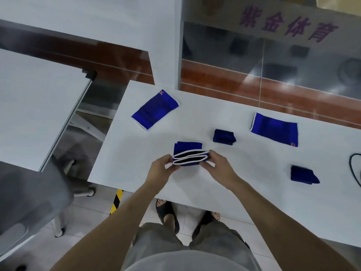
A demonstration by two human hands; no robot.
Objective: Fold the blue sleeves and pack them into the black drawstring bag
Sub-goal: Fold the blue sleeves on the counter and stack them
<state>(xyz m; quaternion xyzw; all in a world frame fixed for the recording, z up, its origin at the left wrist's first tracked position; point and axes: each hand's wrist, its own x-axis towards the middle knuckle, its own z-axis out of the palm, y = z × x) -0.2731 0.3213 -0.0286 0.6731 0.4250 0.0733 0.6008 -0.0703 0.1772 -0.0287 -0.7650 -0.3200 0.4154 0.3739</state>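
A blue sleeve (188,148), doubled over so that its two white-edged openings face me, is held just above the white table (214,182). My left hand (163,169) pinches its left end and my right hand (218,166) pinches its right end. Two flat unfolded blue sleeves lie farther back: one at the far left (155,110), one at the right (275,130). Two small folded dark blue bundles rest on the table, one in the middle (224,137) and one at the right (303,175). No black drawstring bag is in view.
A black cord (354,169) curves at the table's right edge. A grey chair (33,202) stands at the left, beside another white table (35,106). A glass partition with purple characters (289,26) rises behind. My sandalled feet (168,212) are below the near edge.
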